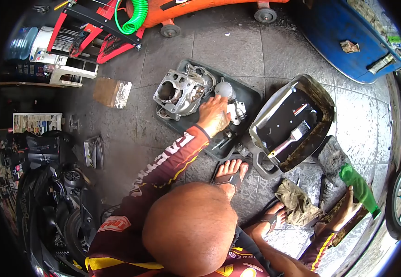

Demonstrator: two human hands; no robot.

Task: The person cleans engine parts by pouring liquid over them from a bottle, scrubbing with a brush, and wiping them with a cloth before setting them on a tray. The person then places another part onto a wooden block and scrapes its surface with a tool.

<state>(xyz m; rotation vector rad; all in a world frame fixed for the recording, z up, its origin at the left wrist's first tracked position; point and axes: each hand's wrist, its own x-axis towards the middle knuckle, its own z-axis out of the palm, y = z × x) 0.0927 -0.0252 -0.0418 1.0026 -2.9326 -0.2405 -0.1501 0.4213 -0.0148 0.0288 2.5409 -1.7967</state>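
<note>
My left hand point(214, 114) reaches over a dark tray point(251, 94), its fingers bent down among metal engine parts. A round grey piston-like part point(225, 90) is at its fingertips, and a large engine casing point(177, 94) lies to its left. Beside the palm is a small silver metal part point(237, 112). What the fingers hold is hidden. At the far right, my right hand point(345, 210) has its fingers against the side of a green plastic bottle point(358, 184); the thumb is hidden.
A cut-open plastic container point(265, 138) with dark liquid and a paintbrush point(292, 137) stands right of the tray. A crumpled rag point(296, 203) and a dark block point(332, 159) lie nearer. An orange tank point(200, 11), red rack point(94, 34) and blue drum point(339, 39) stand behind.
</note>
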